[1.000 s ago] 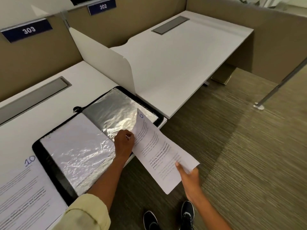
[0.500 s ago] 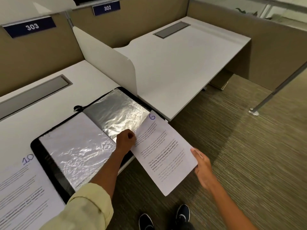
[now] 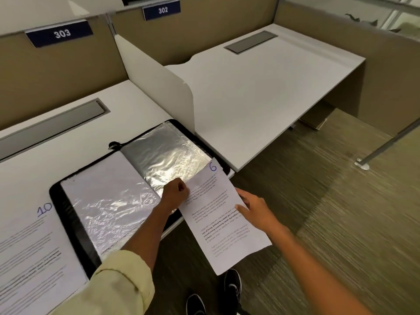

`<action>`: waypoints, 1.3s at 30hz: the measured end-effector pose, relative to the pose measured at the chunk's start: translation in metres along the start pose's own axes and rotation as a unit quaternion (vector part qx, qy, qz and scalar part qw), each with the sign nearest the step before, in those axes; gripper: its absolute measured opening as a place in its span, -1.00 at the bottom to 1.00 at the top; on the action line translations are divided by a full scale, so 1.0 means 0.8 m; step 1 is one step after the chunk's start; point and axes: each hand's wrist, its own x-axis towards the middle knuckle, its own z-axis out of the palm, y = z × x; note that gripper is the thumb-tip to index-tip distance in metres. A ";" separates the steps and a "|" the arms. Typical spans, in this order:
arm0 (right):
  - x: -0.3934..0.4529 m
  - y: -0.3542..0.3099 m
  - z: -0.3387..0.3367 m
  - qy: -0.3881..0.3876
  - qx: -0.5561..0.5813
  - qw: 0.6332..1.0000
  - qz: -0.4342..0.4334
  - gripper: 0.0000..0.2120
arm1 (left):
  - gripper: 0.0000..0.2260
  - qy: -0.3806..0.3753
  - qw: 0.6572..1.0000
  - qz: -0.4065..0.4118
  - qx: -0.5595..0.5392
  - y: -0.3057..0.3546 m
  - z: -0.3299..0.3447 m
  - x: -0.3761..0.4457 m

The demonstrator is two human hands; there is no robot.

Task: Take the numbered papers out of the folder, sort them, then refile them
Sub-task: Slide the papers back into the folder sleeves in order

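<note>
1. Pinching the upper left edge of the sheet marked 6 (image 3: 218, 214), the left hand (image 3: 176, 193) had its fingers curled tight on the paper beside the open folder (image 3: 75, 226), apparently to keep that end steady.
2. The right hand (image 3: 254, 211) lay against the sheet's right edge, thumb on the printed face; its fingers seemed to run beneath the page, though they were hidden, so the grip read as a light hold that supported the paper flat.
3. Held between both hands, the sheet hung off the front edge of the bench (image 3: 56, 160), over the carpeted floor (image 3: 341, 223), its top corner overlapping the folder's right-hand sleeve (image 3: 168, 153). That pose suggested a page just out of, or about to enter, that sleeve; which one could not be told.
4. Both visible plastic sleeves looked empty and crinkled, the left sleeve (image 3: 109, 201) lying flat on the folder.
5. A sheet marked 10 (image 3: 29, 253) rested on the bench just left of the folder, probably set aside for sorting.
6. A white divider (image 3: 156, 85) separated this bench from the neighbouring desk (image 3: 261, 92), with plates reading 303 (image 3: 60, 33) and 302 (image 3: 162, 10) on the partition behind.
7. The person's black shoes (image 3: 231, 285) showed below the paper.
</note>
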 end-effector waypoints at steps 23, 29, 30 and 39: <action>0.107 -0.038 0.037 -0.048 -0.477 0.873 -0.085 -0.28 | -0.88 0.234 0.966 0.107 -0.030 0.028 0.011 -0.027; 0.139 -0.043 0.035 -0.052 -0.433 0.899 -0.043 -0.64 | -0.89 0.228 0.965 0.131 -0.005 0.032 0.015 -0.036; 0.143 -0.045 0.032 -0.051 -0.413 0.909 -0.032 -0.75 | -0.89 0.222 0.966 0.134 -0.004 0.030 0.016 -0.036; 0.154 -0.024 0.013 -0.031 -0.240 0.970 0.032 -0.60 | -0.75 0.196 0.967 0.087 0.139 -0.026 0.027 -0.039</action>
